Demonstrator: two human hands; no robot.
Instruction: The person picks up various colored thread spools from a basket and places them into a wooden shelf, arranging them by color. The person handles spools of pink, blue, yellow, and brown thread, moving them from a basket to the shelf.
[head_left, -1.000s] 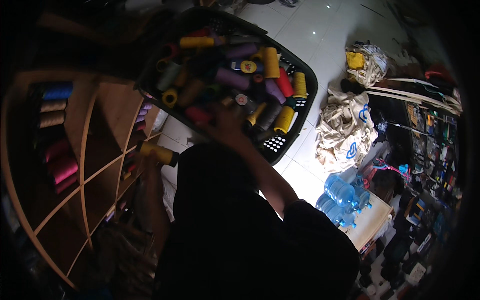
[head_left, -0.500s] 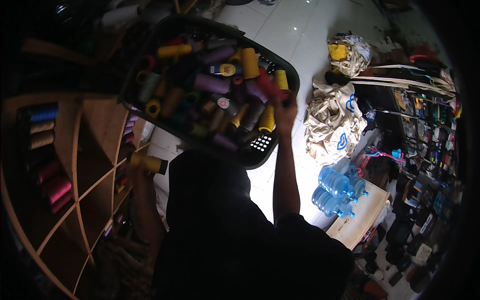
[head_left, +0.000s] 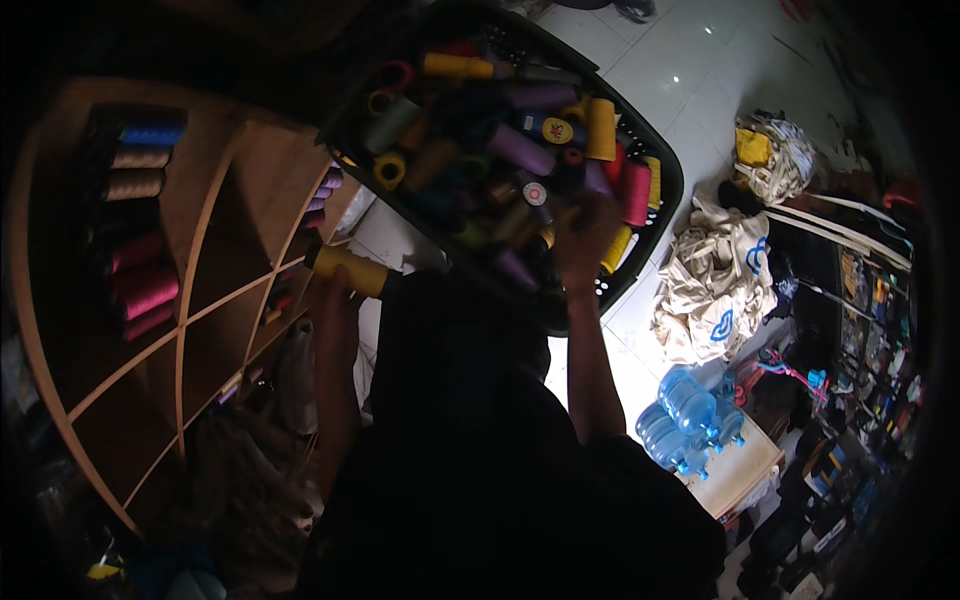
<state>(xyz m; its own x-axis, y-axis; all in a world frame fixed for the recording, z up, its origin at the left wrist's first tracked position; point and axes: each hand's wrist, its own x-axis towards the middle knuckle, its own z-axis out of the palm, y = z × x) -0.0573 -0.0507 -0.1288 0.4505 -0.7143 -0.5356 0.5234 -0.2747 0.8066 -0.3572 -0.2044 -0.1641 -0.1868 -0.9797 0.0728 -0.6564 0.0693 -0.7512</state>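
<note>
My left hand [head_left: 338, 285] is closed around a yellow thread cone [head_left: 358, 272], held beside the wooden shelf. My right hand [head_left: 588, 240] is down among the thread cones at the near right part of a dark plastic basket [head_left: 668, 215]. Its fingers are dark and blurred, so whether they grip a cone is unclear. Close by lie a pinkish-red cone [head_left: 635, 193], a yellow cone [head_left: 617, 248] and a purple cone [head_left: 522, 150]. An upright yellow cone [head_left: 600, 130] and many other colours fill the basket.
A wooden shelf [head_left: 182, 370] with compartments stands at left, holding blue, tan and magenta cones [head_left: 146, 290]. To the right are cream cloth bags [head_left: 715, 285] on the tiled floor, blue water bottles [head_left: 688, 400] by a pale tabletop [head_left: 745, 470], and a crowded rack [head_left: 870, 300].
My right hand has come off the red cone, which now lies at the basket's right, and reached nearer among the cones. The left still holds the yellow cone. The whole view has shifted.
</note>
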